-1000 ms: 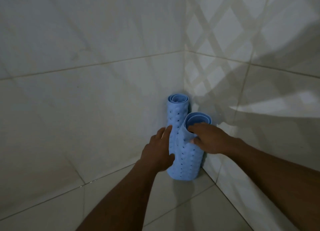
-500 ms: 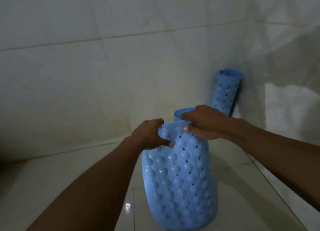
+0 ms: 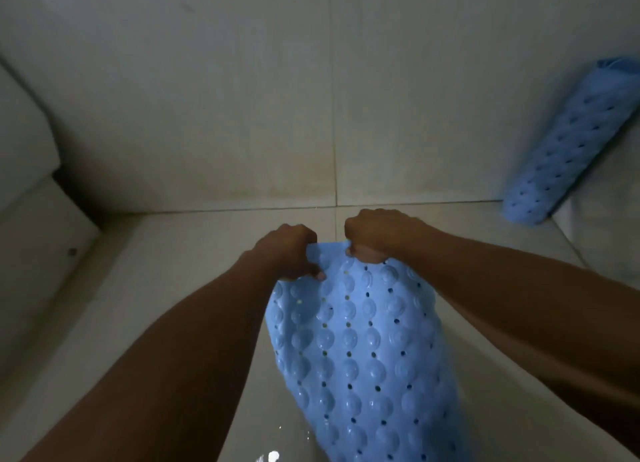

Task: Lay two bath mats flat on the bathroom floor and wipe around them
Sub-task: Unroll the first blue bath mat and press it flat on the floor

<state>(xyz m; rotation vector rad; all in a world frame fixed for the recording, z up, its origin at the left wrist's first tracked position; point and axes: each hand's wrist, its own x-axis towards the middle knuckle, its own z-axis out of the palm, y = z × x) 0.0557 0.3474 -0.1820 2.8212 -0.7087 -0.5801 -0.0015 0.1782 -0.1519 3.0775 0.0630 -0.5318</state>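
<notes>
Both hands, left [image 3: 289,252] and right [image 3: 375,234], clench the top edge of 1 blue bath mat [image 3: 360,350], which hangs over the tiled floor [image 3: 194,253]. The 2nd, rolled mat [image 3: 568,149] apparently leans in the far right corner.

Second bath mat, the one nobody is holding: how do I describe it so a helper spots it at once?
Follow the back tiled wall to its right end, down to the floor. A blue rolled mat stands there, tilted, its foot on the floor. Unlike the open mat that the left hand and right hand hold, it is a tight tube, untouched.
</notes>
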